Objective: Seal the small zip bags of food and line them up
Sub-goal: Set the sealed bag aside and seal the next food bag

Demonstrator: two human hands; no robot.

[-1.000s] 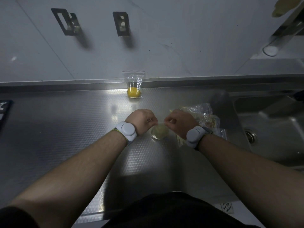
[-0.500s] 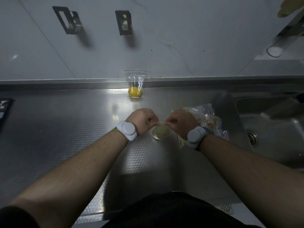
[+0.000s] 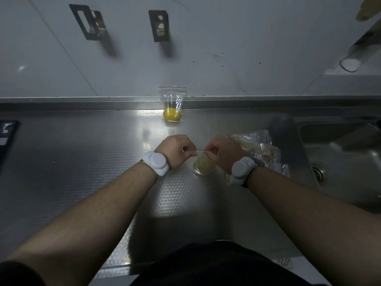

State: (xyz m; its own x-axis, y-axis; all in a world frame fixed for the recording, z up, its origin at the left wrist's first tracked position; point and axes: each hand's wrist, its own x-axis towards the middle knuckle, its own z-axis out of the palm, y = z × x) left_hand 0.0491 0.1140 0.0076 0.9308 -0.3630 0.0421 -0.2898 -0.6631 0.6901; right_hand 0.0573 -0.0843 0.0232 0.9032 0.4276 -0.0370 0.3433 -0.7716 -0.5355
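Together, the left hand (image 3: 175, 150) and right hand (image 3: 221, 151) pinch a small zip bag (image 3: 203, 166) by its top edge. That edge runs left to right, the pale, possibly leafy contents hanging below.

Bag I'm pinching (image 3: 203, 165): clear, pale food inside, hanging below my fingertips (image 3: 207, 150).
Yellow-food bag (image 3: 172, 106): upright, well beyond my fingers.
Loose bags (image 3: 257, 148): crumpled, right of my fingers.
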